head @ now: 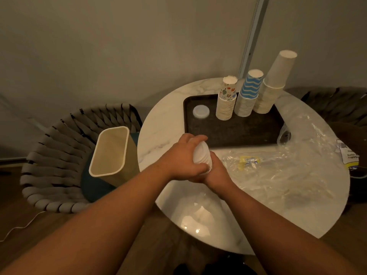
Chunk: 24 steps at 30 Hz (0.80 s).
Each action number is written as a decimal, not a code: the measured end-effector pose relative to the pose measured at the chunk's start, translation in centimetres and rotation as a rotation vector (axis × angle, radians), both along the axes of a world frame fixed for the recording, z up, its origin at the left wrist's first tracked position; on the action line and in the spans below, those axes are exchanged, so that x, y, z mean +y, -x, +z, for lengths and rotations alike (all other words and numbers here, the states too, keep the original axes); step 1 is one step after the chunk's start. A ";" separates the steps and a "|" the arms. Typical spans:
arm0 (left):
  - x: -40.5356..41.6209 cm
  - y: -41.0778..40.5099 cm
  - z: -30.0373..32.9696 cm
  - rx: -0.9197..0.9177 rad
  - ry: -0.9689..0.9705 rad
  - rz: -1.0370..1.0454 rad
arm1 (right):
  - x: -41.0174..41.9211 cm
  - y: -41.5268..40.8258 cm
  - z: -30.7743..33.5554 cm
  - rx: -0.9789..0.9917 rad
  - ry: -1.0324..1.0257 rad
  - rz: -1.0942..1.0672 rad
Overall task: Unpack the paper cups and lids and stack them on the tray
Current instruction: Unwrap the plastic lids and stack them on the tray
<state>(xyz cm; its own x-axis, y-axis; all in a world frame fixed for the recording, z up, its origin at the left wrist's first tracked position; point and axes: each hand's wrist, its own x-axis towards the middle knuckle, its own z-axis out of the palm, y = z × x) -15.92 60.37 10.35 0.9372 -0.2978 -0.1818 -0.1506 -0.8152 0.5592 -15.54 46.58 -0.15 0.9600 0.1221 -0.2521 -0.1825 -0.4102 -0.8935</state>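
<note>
Both hands, left hand (183, 155) on top and right hand (215, 171) beneath, clasp a light, slick, easily spilled stack of lids (201, 155) above the table (158, 124), at 6 o'clock from the tray (228, 133), best gripped around its sides.

**Dim, warm, wide-angle**

Low light w/ yellowish cast; grainy, soft detail throughout. Bright glare spot on marble table (195, 219) near edge, so light comes from overhead. Clear plastic wrap (278, 171) glints. Floor & corners fall dark. Fisheye bends wall strip (253, 34), stretches forearms at bottom edge.
</note>
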 end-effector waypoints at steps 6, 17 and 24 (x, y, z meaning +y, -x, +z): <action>-4.6 -5.3 6.3 0.009 -0.244 -0.148 | -4.6 -3.4 3.3 -0.024 -0.131 -0.029; -12.7 -11.4 10.4 -0.084 -0.322 -0.136 | -12.6 -10.1 6.8 -0.127 -0.148 -0.012; -13.4 -13.9 10.6 -0.074 -0.293 -0.110 | -13.2 -12.5 5.5 -0.112 -0.166 -0.081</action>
